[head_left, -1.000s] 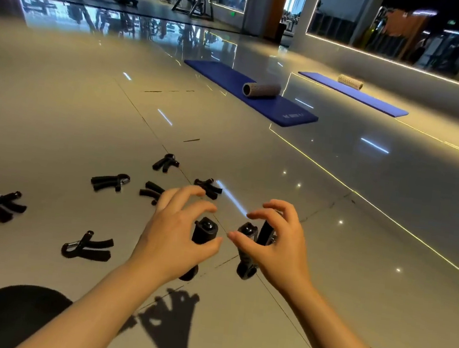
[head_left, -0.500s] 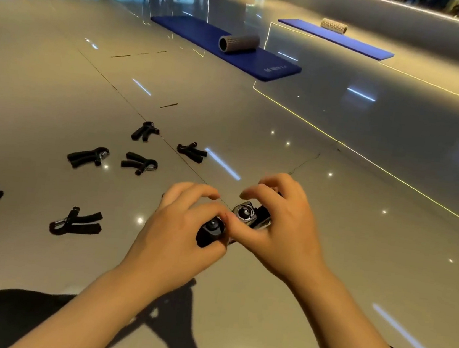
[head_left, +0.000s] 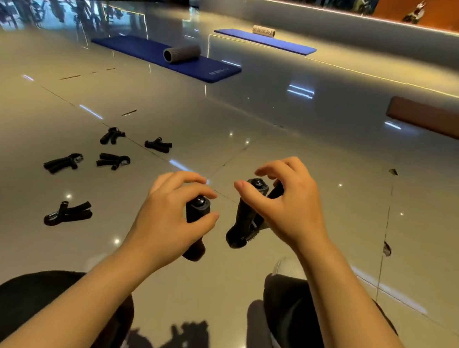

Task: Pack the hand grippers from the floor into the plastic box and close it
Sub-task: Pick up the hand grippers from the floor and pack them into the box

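A person seated on a glossy tiled gym floor (head_left: 287,117) holds a black hand gripper in each hand above the tiles. The left hand (head_left: 168,218) is curled around one hand gripper (head_left: 195,227), thumb and fingers wrapped about its handle, the knob end pointing up. The right hand (head_left: 285,206) grasps a second hand gripper (head_left: 246,219), fingers arched over its top, its spring and foam handles showing beneath the palm. The two held grippers sit just beside each other without touching. To the left of the left hand, six more loose hand grippers (head_left: 68,213) lie scattered on the floor, well apart from the hands. Beyond them, a dark blue exercise mat (head_left: 139,50) carries a grey foam roller (head_left: 181,53); a second blue mat (head_left: 267,42) with a pale roller (head_left: 263,31) lies farther back. The person's dark-clad knees (head_left: 33,303) frame the bottom edge. The plastic box does not appear in this view.
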